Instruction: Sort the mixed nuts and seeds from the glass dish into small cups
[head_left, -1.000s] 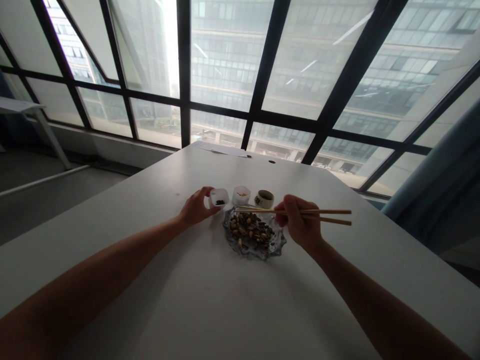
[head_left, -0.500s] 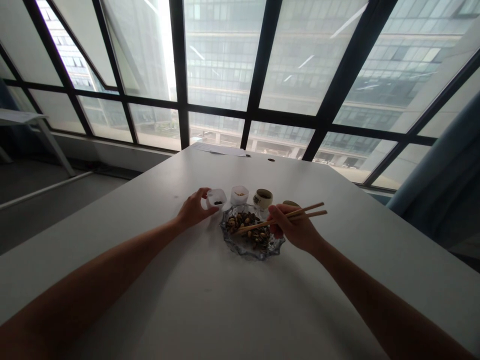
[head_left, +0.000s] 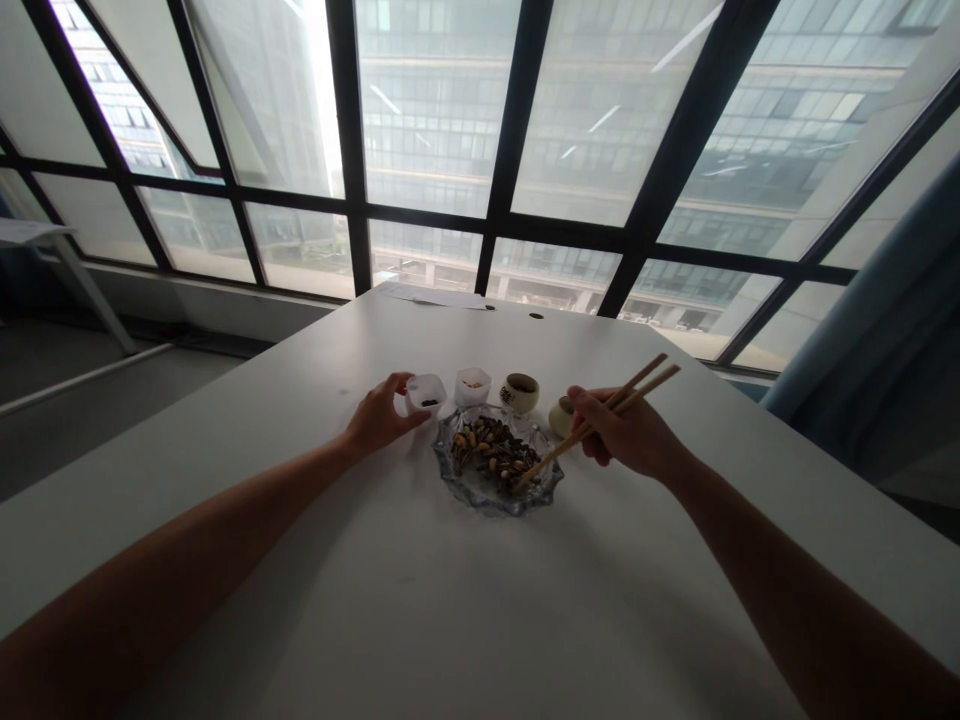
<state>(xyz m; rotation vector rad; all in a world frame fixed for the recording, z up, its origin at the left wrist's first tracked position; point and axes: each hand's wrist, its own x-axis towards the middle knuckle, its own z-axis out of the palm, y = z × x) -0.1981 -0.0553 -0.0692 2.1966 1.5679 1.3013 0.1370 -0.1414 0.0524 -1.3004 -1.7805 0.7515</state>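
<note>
A clear glass dish (head_left: 480, 492) with a scalloped rim holds a heap of mixed dark and pale seeds (head_left: 491, 450) on the white table (head_left: 420, 600). My right hand (head_left: 626, 435) grips a pair of wooden chopsticks (head_left: 600, 415), whose tips dip into the dish's right side. My left hand (head_left: 379, 418) is closed on a small white square cup (head_left: 426, 392) with a few dark bits inside, just left of the dish.
Behind the dish stand a second white square cup (head_left: 472, 385), a small round ceramic cup (head_left: 520, 392) and another pale cup (head_left: 561, 415) partly hidden by my right hand. Papers (head_left: 435, 295) lie at the table's far edge before large windows.
My right hand swung the chopsticks from level above the dish to a steep tilt, tips down into the seeds at the right. The left hand stayed on the white cup.
</note>
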